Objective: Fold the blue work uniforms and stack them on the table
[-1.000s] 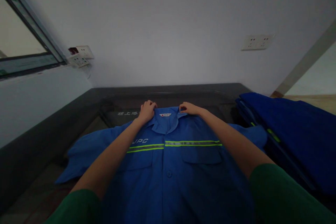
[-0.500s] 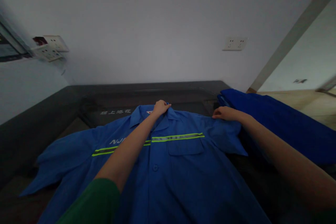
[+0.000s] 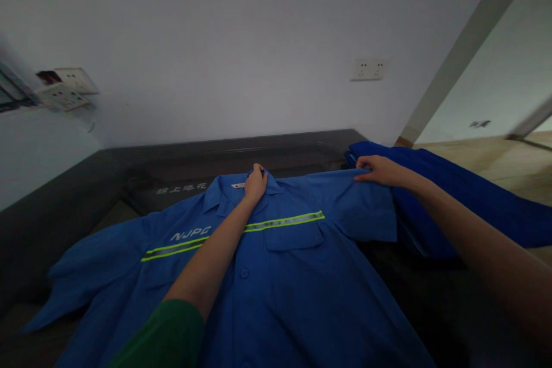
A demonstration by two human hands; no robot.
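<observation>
A blue short-sleeved shirt (image 3: 297, 276) with yellow-green and silver stripes lies spread face up on a dark table, its collar toward the wall. My left hand (image 3: 256, 184) is closed on the collar, beside the neck label. At the upper edge of the sleeve on the right, my right hand (image 3: 374, 171) pinches the cloth between thumb and fingers. The other sleeve, on the left, lies loose with a creased hem.
Folded darker blue cloth (image 3: 466, 184) lies at the right, partly behind my right forearm. The dark table (image 3: 241, 144) has a raised back rim against a white wall. Wall sockets (image 3: 370, 69) and more sockets (image 3: 64, 95) sit above it.
My right hand has moved outward and up along the sleeve, which now hangs straighter with a smoother hem. My left hand still grips the collar. The view has shifted slightly.
</observation>
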